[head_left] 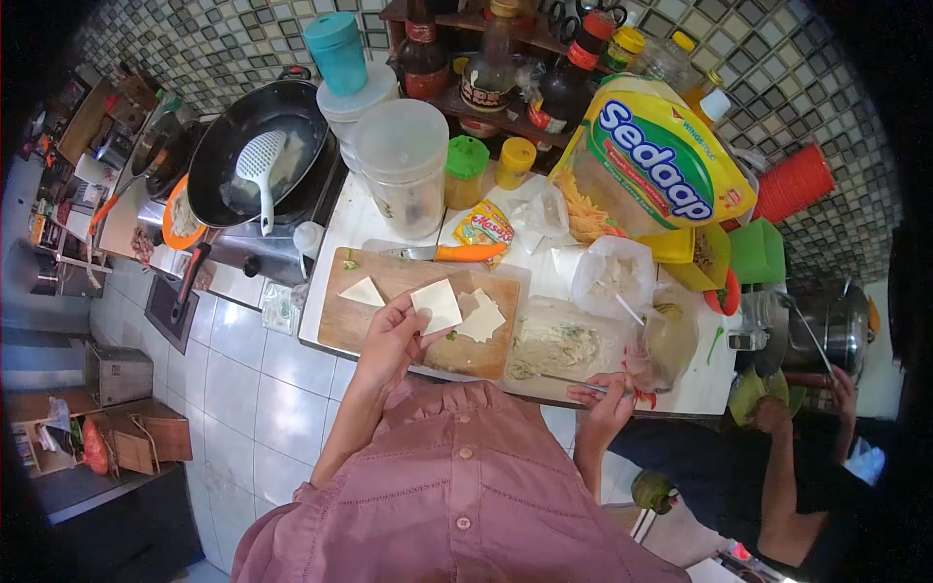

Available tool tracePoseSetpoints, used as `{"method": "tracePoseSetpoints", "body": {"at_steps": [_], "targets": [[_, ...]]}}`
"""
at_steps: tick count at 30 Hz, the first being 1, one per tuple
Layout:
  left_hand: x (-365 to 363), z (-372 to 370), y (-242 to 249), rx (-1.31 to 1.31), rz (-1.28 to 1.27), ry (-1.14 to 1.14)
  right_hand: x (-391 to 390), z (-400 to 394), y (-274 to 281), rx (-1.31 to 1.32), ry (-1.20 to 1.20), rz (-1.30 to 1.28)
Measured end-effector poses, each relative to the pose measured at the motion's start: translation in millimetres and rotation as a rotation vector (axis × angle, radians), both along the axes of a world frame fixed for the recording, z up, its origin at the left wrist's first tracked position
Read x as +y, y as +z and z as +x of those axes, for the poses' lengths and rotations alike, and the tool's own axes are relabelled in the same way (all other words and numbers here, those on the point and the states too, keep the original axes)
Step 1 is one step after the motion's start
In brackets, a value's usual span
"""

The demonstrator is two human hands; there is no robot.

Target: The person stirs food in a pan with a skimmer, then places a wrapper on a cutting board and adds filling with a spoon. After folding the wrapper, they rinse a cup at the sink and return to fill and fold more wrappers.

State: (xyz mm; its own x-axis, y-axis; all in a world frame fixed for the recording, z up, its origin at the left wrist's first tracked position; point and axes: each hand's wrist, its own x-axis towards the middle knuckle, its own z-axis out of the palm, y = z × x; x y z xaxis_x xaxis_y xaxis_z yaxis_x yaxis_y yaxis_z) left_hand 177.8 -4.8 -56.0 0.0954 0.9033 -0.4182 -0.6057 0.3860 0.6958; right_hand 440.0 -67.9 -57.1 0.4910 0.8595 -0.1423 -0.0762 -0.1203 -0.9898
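Observation:
My left hand (pixel 391 340) holds a square pale wrapper (pixel 436 305) between thumb and fingers, above the wooden cutting board (pixel 389 274). Several more wrappers (pixel 480 317) lie overlapped on the board to its right, and a folded triangular piece (pixel 362 291) rests at the left. My right hand (pixel 608 404) is closed round the handle of a thin metal utensil (pixel 587 387), near the front edge of a clear tray (pixel 525 367). Pale filling with green bits (pixel 557 350) sits in that tray. An orange-handled knife (pixel 470 253) lies behind the board.
A black wok (pixel 216 175) with a white slotted spatula (pixel 260 167) is on the stove at the left. Behind the board stand plastic containers (pixel 400 155). A yellow Sedaap bag (pixel 651 155) stands at the back right. At far right, another person's hand (pixel 773 416) touches a green bowl.

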Motion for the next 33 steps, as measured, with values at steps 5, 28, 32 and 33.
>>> {"method": "tracePoseSetpoints", "body": {"at_steps": [5,28,32,33], "targets": [[1,-2,-2,0.011,0.010,-0.021,0,1,-6,0.154,-0.198,-0.067],[1,2,-2,-0.010,0.018,-0.058,5,-14,-22,0.160,-0.322,0.136],[0,1,-3,0.001,0.009,-0.053,4,-9,-25,0.157,-0.320,0.142],[0,1,-5,0.001,0.008,-0.053,4,-7,-26,0.157,-0.321,0.141]]}}
